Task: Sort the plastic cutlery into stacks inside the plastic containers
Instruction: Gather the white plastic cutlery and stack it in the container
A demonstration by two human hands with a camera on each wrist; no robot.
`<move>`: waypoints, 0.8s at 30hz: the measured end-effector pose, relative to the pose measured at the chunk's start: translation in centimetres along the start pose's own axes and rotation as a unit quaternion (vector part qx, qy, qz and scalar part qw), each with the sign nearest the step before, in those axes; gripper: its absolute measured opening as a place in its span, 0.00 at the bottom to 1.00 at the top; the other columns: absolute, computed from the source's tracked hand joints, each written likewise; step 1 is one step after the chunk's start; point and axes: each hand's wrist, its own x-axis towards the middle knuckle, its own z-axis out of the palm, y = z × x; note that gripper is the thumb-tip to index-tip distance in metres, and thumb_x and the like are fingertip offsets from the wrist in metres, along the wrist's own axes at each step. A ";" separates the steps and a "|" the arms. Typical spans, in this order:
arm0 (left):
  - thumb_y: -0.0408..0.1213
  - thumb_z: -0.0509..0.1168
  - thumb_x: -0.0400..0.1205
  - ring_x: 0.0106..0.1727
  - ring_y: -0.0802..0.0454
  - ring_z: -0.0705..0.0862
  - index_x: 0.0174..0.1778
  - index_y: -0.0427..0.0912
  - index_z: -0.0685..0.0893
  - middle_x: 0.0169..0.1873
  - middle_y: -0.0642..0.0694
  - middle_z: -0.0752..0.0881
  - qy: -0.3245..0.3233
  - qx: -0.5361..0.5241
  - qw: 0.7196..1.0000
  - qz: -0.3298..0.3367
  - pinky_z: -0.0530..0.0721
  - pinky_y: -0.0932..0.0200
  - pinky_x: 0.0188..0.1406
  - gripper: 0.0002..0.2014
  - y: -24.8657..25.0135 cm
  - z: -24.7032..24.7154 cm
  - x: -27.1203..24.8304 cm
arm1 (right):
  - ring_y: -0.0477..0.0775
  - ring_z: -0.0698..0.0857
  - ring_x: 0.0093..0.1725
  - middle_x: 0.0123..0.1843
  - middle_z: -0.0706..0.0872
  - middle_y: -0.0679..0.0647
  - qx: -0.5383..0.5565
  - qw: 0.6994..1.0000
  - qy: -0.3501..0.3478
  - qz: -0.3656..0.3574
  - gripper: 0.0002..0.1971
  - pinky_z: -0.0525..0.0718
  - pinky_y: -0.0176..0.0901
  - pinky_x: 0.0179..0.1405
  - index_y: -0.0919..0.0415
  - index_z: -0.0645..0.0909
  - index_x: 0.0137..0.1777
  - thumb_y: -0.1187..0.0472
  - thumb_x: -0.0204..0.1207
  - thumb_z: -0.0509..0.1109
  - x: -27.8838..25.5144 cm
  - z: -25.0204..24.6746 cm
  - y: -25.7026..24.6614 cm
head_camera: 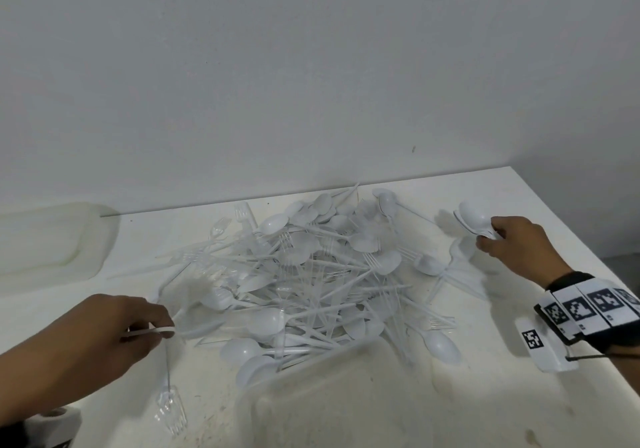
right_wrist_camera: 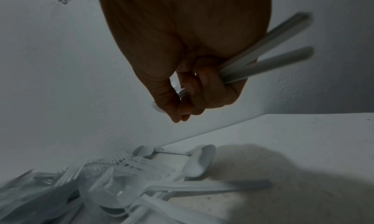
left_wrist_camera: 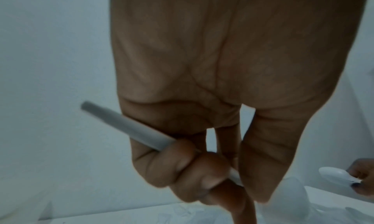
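Observation:
A big heap of white and clear plastic spoons and forks [head_camera: 311, 274] covers the middle of the white table [head_camera: 485, 395]. My left hand [head_camera: 152, 329] is at the heap's near-left edge, its curled fingers gripping the handle of a white spoon [left_wrist_camera: 129, 128]. My right hand [head_camera: 491, 236] is at the heap's far-right side and holds a small stack of white spoons [head_camera: 474, 220], whose handles [right_wrist_camera: 269, 51] stick out behind the palm. A clear plastic container [head_camera: 329, 402] stands in front of the heap. Another container [head_camera: 52, 239] lies at the far left.
A clear fork [head_camera: 169, 409] lies alone near the front left. A single white spoon [head_camera: 441, 345] lies right of the heap. The grey wall [head_camera: 311, 83] rises right behind the table. The table's right edge [head_camera: 588, 257] runs diagonally.

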 end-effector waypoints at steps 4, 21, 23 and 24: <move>0.35 0.70 0.76 0.35 0.61 0.83 0.47 0.75 0.80 0.33 0.64 0.85 -0.012 0.001 1.000 0.012 0.79 0.65 0.36 0.22 0.1 0.4 0.4 | 0.58 0.70 0.27 0.25 0.73 0.58 -0.003 0.999 -0.023 0.024 0.23 0.63 0.46 0.29 0.60 0.62 0.26 0.62 0.73 0.74 0.1 0.7 0.4; 0.35 0.68 0.80 0.26 0.63 0.73 0.43 0.67 0.87 0.25 0.63 0.82 -0.110 -0.124 0.985 0.051 0.70 0.69 0.30 0.16 2.0 0.5 0.1 | 0.53 0.76 0.39 0.33 0.71 0.38 -0.109 0.983 -0.130 -0.067 0.19 0.69 0.44 0.34 0.41 0.64 0.32 0.56 0.75 0.72 -0.8 3.6 0.5; 0.36 0.67 0.81 0.25 0.62 0.69 0.44 0.64 0.89 0.22 0.58 0.77 -0.138 -0.163 0.976 0.043 0.67 0.67 0.29 0.13 2.3 0.5 0.0 | 0.52 0.75 0.38 0.32 0.69 0.38 -0.121 0.981 -0.132 -0.076 0.20 0.69 0.45 0.35 0.42 0.62 0.31 0.55 0.76 0.71 -0.7 4.2 0.6; 0.36 0.67 0.81 0.25 0.61 0.68 0.45 0.62 0.89 0.21 0.57 0.75 -0.145 -0.171 0.974 0.042 0.66 0.66 0.29 0.13 2.5 0.5 0.0 | 0.52 0.75 0.38 0.32 0.70 0.38 -0.121 0.981 -0.130 -0.081 0.19 0.69 0.45 0.35 0.42 0.63 0.31 0.56 0.76 0.71 -0.7 4.3 0.7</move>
